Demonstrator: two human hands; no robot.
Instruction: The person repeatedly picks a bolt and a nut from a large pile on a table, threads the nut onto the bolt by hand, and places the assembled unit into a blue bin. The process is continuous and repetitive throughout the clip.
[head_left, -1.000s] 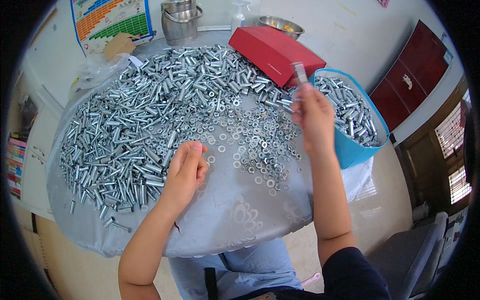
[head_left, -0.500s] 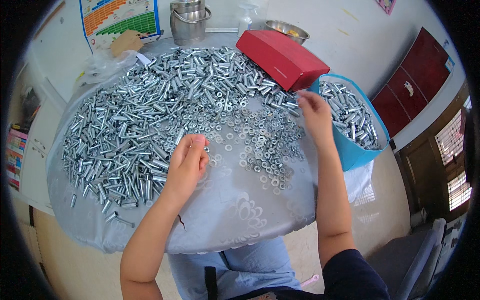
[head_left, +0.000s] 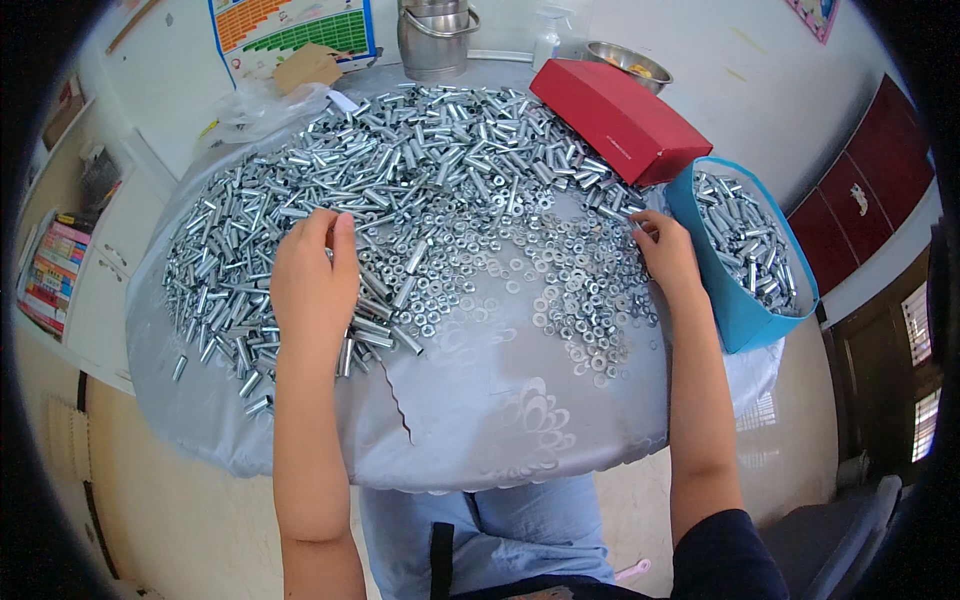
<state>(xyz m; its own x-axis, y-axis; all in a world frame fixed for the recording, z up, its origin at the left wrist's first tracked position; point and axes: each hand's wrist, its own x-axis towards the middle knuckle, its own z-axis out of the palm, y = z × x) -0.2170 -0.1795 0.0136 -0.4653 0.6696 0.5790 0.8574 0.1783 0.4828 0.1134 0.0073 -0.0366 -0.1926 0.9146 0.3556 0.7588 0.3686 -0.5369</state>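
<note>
Metal sleeves (head_left: 430, 155): bulk lot, loose, on bench (head_left: 470, 450)

Loc.: heaped across L. and rear of your bench, silver-grey patterned cloth under; a few strays nr. the L. front edge. Finish: bright, tubular, mixed lengths, some thin like pins, lying every which way.

Your L. hand (head_left: 315, 270): over the heap's front, back of hand up, fingers curled, thumb close to the fingertips, narrow gap. Contents hidden; can't tell if you hold a pc.

Your R. hand (head_left: 668, 255): btwn. the washers and the bin, fingers bent, tips nr. sleeves at the heap's R. end. Can't tell whether you've a pc. in the grip.

Adj. stock:
– Washers and nuts (head_left: 585, 300), loose, spread mid-bench to R., in front of the sleeves.
– Blue bin (head_left: 745, 335), open top, at the bench's R. side, well filled w/ similar metal pcs.
– Red box (head_left: 620, 115), rear R., set at an angle, nr. corner close to bin rim.

Rear, misc.:
– Steel pail (head_left: 435, 50) w/ handle.
– Metal bowl (head_left: 655, 83), yellow contents, behind red box.
– Spray bottle (head_left: 546, 42), btwn. pail and bowl.
– Clear plastic bag (head_left: 262, 112) and cardboard pc. (head_left: 308, 68), rear L.

Front: dark wavy strand (head_left: 399, 403) on the cloth, R. of your L. forearm.
</note>
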